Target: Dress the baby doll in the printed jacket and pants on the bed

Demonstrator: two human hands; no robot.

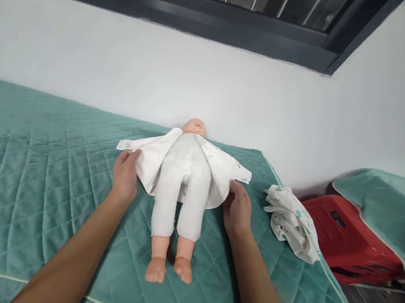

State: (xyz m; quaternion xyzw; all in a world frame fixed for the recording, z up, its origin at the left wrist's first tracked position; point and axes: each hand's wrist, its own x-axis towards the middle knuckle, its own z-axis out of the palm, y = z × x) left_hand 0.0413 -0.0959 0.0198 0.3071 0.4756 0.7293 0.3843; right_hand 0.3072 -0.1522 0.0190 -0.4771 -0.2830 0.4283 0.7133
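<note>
A baby doll (pixel 185 178) with a white cloth body lies on its back, its feet toward me and its head near the wall. Beneath it a white baby shirt (pixel 154 161) with small green prints is spread open, its sleeves stretched out to both sides. My left hand (pixel 126 172) pinches the shirt's left front edge just below the sleeve. On the other side, my right hand (pixel 238 206) has its fingers closed on the right front edge. Whether the doll's arms are inside the sleeves is hidden.
A green quilted cover (pixel 58 179) lies under everything. Crumpled printed white cloth (pixel 291 221) rests at its right edge. Beyond that edge stands a red plastic object (pixel 349 234), partly under another green cover (pixel 388 205). A white wall (pixel 124 66) and barred window (pixel 240 1) are behind.
</note>
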